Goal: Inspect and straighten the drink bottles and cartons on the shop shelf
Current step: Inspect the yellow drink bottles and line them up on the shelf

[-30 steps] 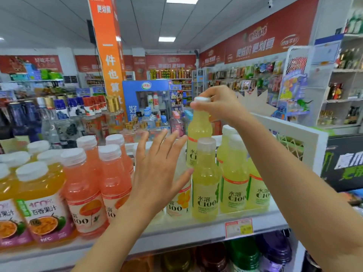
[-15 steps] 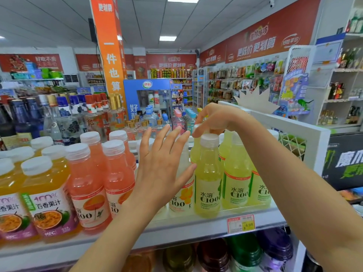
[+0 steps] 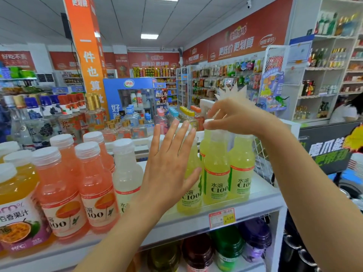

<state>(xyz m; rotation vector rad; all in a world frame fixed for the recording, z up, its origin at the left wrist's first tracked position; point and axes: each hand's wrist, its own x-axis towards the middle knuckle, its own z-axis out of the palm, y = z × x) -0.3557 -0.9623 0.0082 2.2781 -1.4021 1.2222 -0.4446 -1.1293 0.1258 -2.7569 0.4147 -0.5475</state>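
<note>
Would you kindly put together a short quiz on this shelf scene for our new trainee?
1. True or false: the left hand is curled round a bottle.
2. The right hand pinches the white cap of which bottle? A pink, B yellow-green, C purple.
3. Fill in: the price tag sits on the front edge of the ___.

Key: 1 false, its fingers are straight and spread. 2 B, the yellow-green bottle. 3 shelf.

Shop interior, red wall banners, orange pillar, ceiling panel lights, blue cooler, white wall shelving.
</note>
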